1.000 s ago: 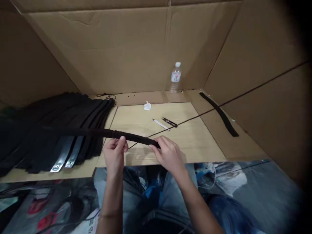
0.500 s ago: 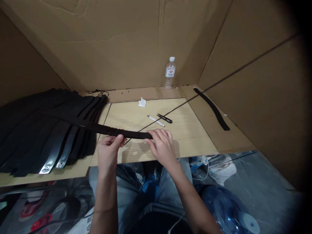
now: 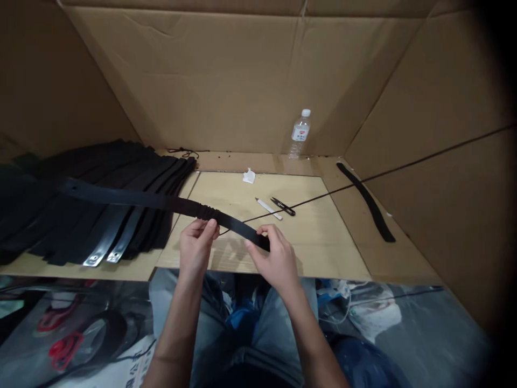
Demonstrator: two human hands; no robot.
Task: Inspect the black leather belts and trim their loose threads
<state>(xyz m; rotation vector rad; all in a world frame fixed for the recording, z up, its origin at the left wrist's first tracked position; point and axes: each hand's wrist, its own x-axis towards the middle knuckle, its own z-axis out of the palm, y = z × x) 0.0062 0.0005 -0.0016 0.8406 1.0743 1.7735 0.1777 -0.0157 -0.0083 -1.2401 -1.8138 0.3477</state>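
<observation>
A long black strap (image 3: 161,201) stretches from the far left to the middle of the wooden work surface (image 3: 315,237). My left hand (image 3: 197,249) pinches it just past a gathered, ribbed section. My right hand (image 3: 272,258) grips the strap's right end, fingers curled round it. Both hands hover over the front edge of the surface. A thin dark thread (image 3: 363,182) runs from the strap up to the right across the cardboard wall.
A pile of black straps (image 3: 100,205) covers the left side. Small snips (image 3: 283,205), a white pen (image 3: 269,208), a scrap of white paper (image 3: 249,175) and a water bottle (image 3: 299,134) lie further back. One loose strap (image 3: 367,202) lies at right. Cardboard walls enclose the space.
Both hands kept hold of the strap and shifted slightly along it; its right end now tilts down toward me. The camera view swung a little.
</observation>
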